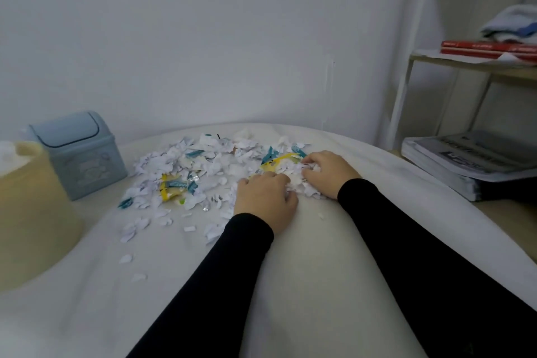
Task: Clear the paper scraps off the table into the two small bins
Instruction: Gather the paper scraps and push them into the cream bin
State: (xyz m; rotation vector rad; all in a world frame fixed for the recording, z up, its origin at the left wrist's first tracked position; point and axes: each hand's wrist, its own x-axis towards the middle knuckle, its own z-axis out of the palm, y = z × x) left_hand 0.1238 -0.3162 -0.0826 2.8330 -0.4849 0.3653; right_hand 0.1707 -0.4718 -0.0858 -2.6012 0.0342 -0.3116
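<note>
Paper scraps, mostly white with some teal and yellow wrapper bits, lie in a loose heap on the far part of the bench, which is covered in white cloth. The heap's long axis runs left to right along the far edge, and stray pieces trail off toward the near left. Two bins stand at the left edge. The blue bin sits at the far left corner with its swing lid shut, so its contents are hidden. The beige bin stands just nearer, open-topped, with something white showing at its rim. Both hands rest on the right end of the heap, palms down, sleeves black. The left hand has its fingers curled over scraps; the right hand is likewise cupped, with white pieces bunched under its fingers.
</note>
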